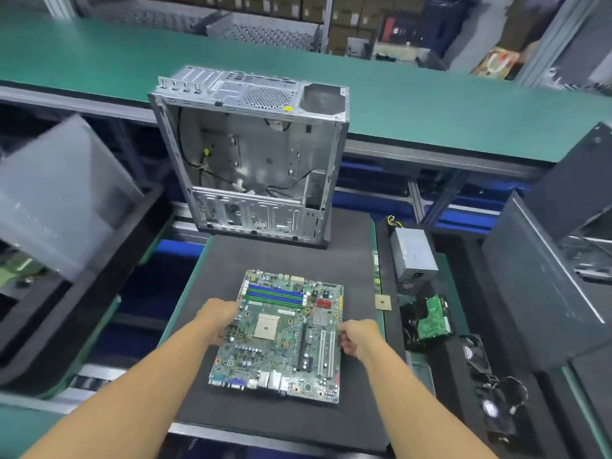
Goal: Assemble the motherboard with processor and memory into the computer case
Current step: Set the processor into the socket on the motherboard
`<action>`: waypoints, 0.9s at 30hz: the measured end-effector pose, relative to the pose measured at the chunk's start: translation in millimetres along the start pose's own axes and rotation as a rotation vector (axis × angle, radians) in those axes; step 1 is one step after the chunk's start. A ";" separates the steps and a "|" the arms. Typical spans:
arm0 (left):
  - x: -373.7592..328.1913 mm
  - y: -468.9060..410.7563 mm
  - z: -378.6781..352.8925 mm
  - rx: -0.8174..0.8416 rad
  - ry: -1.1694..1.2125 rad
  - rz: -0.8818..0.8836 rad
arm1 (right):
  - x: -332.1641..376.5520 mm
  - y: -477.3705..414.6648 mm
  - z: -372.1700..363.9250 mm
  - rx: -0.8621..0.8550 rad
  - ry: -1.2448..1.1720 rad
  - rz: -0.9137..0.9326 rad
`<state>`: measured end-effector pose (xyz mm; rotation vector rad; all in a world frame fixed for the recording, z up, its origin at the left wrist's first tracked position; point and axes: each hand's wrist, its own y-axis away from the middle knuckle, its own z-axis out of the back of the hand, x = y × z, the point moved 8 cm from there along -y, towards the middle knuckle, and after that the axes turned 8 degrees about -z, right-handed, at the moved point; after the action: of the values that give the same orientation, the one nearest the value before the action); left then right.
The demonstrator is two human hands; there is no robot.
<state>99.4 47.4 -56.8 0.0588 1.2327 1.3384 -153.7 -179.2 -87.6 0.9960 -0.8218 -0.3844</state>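
Motherboard (281, 336) held at both sides: 9 o'clock edge gripped by the left hand (218, 321), fingers curled; 3 o'clock edge pinched by the right hand (359, 336). It is positioned over the dark mat (288, 256), 6 o'clock of the open computer case (251, 154). Risk judged: board flexed or corner dropped if lifted unevenly. Green board; socket (266, 326) bare; processor (383, 303) apart at 2 o'clock.

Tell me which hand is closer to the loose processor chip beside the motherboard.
Right. The right hand grips the right edge of the motherboard, just short of the processor chip; the left hand holds the opposite edge, across the board from it.
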 end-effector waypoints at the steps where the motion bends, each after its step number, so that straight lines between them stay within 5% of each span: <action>1: 1.1 -4.2 0.1 0.010 0.019 -0.001 | 1.1 -1.5 -2.0 -0.037 0.001 0.012; 6: -9.6 -14.9 4.0 -0.012 -0.017 -0.079 | 10.9 4.4 0.2 -0.294 0.111 0.110; 9: -14.0 -17.2 11.6 -0.043 -0.267 -0.140 | 13.2 7.4 -2.0 -0.354 0.185 0.155; 14: -17.2 -28.8 14.6 0.007 -0.337 -0.196 | 13.5 13.7 -3.7 -0.423 0.264 0.189; 20: -15.1 -38.2 21.9 0.011 -0.377 -0.237 | 13.2 26.6 -8.3 -0.426 0.379 0.218; 24: -44.9 -38.5 23.3 -0.060 -0.436 -0.472 | 13.6 35.4 -8.9 -0.370 0.401 0.262; 27: -75.2 -28.3 2.7 0.048 -0.294 -0.618 | 16.3 42.8 -12.4 -0.307 0.413 0.323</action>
<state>139.1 -15.9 -27.0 -0.0842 0.9264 0.7312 -136.8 -160.3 -47.5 0.6116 -0.5150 -0.0187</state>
